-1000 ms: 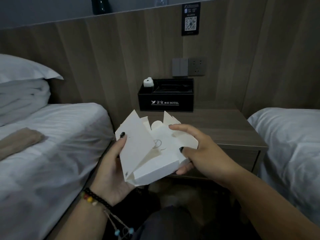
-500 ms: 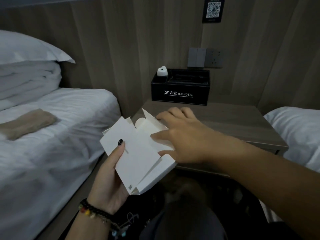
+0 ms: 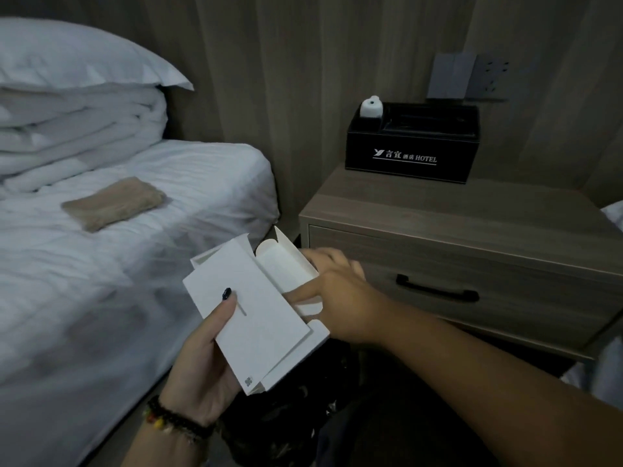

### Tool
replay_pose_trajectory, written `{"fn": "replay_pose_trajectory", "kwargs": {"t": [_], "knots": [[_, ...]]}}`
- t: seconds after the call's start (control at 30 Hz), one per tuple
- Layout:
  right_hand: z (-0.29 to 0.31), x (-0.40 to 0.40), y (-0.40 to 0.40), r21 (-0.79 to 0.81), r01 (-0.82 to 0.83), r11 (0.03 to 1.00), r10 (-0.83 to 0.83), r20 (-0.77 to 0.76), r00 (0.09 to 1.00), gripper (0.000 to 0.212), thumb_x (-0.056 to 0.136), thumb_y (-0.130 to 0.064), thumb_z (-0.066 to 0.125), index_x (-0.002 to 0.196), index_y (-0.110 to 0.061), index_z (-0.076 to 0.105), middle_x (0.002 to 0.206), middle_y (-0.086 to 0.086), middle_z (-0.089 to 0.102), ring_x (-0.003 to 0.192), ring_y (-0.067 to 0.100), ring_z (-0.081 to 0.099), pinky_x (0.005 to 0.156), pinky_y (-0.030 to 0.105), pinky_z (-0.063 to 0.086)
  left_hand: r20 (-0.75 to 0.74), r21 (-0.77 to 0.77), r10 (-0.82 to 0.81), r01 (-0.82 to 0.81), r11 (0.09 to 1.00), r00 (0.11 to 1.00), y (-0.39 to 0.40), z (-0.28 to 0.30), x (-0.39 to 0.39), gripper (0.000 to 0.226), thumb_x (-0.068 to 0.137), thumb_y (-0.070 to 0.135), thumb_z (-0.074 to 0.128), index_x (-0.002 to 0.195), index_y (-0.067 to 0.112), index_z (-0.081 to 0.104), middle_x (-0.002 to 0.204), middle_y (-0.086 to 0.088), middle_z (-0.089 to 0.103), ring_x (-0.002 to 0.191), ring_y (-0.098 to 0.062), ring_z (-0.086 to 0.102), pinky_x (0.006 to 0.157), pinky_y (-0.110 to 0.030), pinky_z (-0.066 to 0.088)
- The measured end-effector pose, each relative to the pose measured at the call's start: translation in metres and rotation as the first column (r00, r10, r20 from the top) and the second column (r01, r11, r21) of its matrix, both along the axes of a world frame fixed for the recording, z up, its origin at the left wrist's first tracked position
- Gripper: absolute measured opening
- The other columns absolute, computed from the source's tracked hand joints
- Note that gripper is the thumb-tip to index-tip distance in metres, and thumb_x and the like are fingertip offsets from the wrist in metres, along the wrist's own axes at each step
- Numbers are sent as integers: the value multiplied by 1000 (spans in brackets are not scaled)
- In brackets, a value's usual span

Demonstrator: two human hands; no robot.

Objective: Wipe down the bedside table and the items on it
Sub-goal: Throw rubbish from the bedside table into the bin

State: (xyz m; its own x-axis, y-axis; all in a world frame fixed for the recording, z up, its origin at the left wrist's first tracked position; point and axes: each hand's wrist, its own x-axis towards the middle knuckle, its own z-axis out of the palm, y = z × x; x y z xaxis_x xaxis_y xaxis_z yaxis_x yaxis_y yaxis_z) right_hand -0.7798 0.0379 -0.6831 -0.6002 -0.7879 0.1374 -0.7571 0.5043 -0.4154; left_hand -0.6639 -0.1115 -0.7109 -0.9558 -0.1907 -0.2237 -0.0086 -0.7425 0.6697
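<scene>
A white cardboard box with its end flaps open is held low, in front of the bedside table. My left hand grips it from below, thumb on the top face. My right hand presses on the box's open right side, fingers pointing left, some hidden behind a flap. A black tray with white hotel lettering stands at the back of the wooden table top, a small white object in its left compartment. A folded tan cloth lies on the bed to the left.
The table has a drawer with a black handle. A white bed with pillow and folded duvet fills the left. A second bed's edge shows at far right. Wall switches and a socket sit above the tray.
The box and both hands have dropped lower, below the table top and toward the bed. My right hand went from pinching the box's edge to pressing flat on its open side.
</scene>
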Motion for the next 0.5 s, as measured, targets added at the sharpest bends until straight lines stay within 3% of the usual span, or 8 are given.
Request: {"fn": "replay_pose_trajectory", "kwargs": {"t": [0.13, 0.23, 0.3, 0.4, 0.5], "knots": [[-9, 3, -15, -40, 43, 998, -47, -107, 993, 31, 87, -49, 61, 117, -43, 66, 146, -11, 33, 138, 13, 15, 105, 33, 14, -40, -16, -4, 3, 1000, 999, -13, -9, 3, 42, 89, 36, 49, 108, 7, 72, 125, -20, 62, 115, -35, 60, 99, -58, 40], [-15, 4, -19, -53, 81, 995, -90, -205, 974, 40, 86, -56, 54, 121, -39, 64, 142, -3, 42, 139, 20, 24, 109, 43, 18, -55, -48, -15, 12, 999, 998, -19, -10, 6, 46, 76, 38, 69, 111, 8, 71, 128, -21, 60, 118, -37, 58, 99, -58, 41], [-18, 4, -19, -59, 118, 991, -130, -275, 953, 62, 77, -68, 40, 123, -34, 63, 141, 5, 45, 138, 27, 30, 109, 49, 22, -60, -82, -15, 10, 997, 998, -25, -11, 8, 59, 64, 39, 82, 113, 8, 70, 128, -23, 59, 117, -39, 58, 98, -57, 44], [-19, 4, -20, -54, 168, 984, -177, -252, 951, 78, 66, -75, 32, 125, -32, 61, 145, 7, 41, 141, 29, 26, 111, 51, 19, -61, -132, -43, 35, 991, 997, -29, -11, 10, 52, 68, 39, 80, 108, 8, 72, 123, -23, 62, 112, -38, 62, 91, -52, 51], [-19, 4, -27, -123, 179, 976, -205, -245, 948, 73, 67, -73, 36, 112, -27, 70, 136, 5, 52, 135, 27, 38, 109, 48, 27, -35, -119, -39, 34, 992, 999, -34, -11, 11, 51, 61, 36, 83, 104, 9, 75, 121, -18, 65, 107, -32, 65, 82, -44, 56]]}}
